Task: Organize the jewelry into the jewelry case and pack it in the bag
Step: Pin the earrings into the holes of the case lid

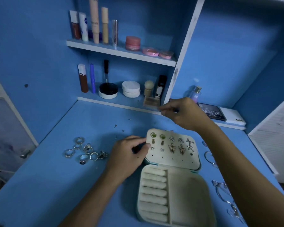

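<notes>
An open cream jewelry case (174, 199) with a teal shell lies on the blue desk. Its raised lid panel (172, 159) carries several earrings, among them green studs (153, 135) and butterfly drops (172, 148). The ring rolls (154, 190) in the base hold nothing. My left hand (129, 154) grips the lid's left edge with thumb and fingers. Above and behind the case, my right hand (184, 113) hovers with fingertips pinched together; whether something small is between them cannot be told. Several rings (85, 151) lie loose to the left.
Thin bracelets or chains (223, 194) lie right of the case under my right forearm. Shelves at the back hold cosmetics, jars (132, 43) and a compact (152, 102). A perfume bottle (195, 94) and a palette (211, 113) sit on the right ledge. Small bits (116, 126) lie on the desk.
</notes>
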Tool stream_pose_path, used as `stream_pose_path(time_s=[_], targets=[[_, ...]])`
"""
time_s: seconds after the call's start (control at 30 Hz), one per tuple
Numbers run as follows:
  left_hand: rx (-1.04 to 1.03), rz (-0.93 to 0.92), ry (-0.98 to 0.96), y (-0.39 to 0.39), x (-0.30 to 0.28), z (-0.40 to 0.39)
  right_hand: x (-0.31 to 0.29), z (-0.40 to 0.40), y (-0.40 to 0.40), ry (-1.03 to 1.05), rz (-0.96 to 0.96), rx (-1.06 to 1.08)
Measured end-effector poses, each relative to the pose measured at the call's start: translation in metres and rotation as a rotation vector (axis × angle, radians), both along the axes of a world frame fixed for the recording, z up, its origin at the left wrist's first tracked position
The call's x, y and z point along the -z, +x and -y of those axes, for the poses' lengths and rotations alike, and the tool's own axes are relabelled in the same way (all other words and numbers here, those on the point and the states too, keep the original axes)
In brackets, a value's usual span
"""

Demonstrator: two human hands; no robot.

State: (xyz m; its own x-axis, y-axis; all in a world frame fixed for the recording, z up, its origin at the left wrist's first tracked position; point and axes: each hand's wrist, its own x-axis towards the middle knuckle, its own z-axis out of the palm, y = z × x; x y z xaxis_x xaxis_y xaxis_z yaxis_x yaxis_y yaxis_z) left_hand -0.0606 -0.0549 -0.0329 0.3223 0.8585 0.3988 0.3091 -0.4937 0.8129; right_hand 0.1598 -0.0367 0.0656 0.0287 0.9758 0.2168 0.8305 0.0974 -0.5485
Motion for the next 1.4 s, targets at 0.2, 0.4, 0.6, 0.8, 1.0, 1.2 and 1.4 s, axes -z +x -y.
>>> stream_pose_path(time_s=[0.2, 0.4, 0.6, 0.8, 1.0, 1.2, 1.4], targets=[[-0.019, -0.019, 0.031, 0.001, -0.002, 0.001, 0.012, 0.051, 0.021, 0.092, -0.219, 0.177], [-0.006, -0.019, 0.025, 0.000, -0.002, 0.000, 0.029, 0.103, 0.029, 0.205, -0.365, 0.236], [-0.008, -0.014, 0.008, 0.001, -0.001, 0.002, 0.057, 0.136, 0.032, 0.181, -0.471, 0.308], [-0.005, -0.022, 0.003, 0.001, -0.002, 0.002, 0.072, 0.149, 0.023, 0.239, -0.435, 0.273], [-0.007, -0.027, 0.004, 0.000, -0.002, 0.004, 0.081, 0.155, 0.021, 0.252, -0.429, 0.291], [-0.006, -0.023, 0.008, 0.000, -0.004, 0.007, 0.080, 0.158, 0.021, 0.256, -0.417, 0.311], [-0.008, -0.032, 0.020, 0.000, -0.004, 0.007, 0.083, 0.157, 0.021, 0.280, -0.403, 0.263]])
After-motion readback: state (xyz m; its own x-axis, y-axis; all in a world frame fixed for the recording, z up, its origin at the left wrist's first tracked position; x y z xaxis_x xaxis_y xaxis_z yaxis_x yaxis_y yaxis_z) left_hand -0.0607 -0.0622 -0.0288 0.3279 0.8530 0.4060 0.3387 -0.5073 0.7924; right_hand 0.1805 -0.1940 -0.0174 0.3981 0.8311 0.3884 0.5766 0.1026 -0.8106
